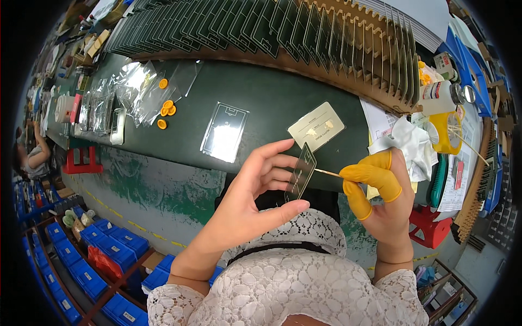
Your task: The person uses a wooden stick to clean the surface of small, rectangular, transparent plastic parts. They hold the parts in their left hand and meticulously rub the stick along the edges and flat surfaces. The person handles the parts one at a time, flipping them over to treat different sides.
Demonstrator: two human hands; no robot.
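1. At the far left, the dark rim is cutting off another person (37,152); we are making out little beyond an arm.
2. We are seeing clear plastic bags (141,89) lying on the green desk (179,130), glare obscuring their contents; small orange rings (168,108) are resting close by.
3. Further right, a flat panel (225,132) is lying alone, reflected light washing out its lower half.
4. Along the back, a cardboard rack (375,96) is holding dark panels (212,27), overlapping so tightly that we are losing count; the upper edge is cropping some.
5. The left hand (253,187) is clamping a held panel (303,174) over the desk's near edge; it is standing almost edge-on to us, so its face is staying hard to read.
6. Just behind, a pale gold card (317,124) is lying tilted, its near corner partly hidden.
7. Apart from the left, the right hand (380,185), wearing yellow finger covers (375,176), is pinching a thin stick (327,173); we are unable to tell whether its tip is touching the held panel.
8. Beyond, a white cloth (405,144) is lying crumpled.
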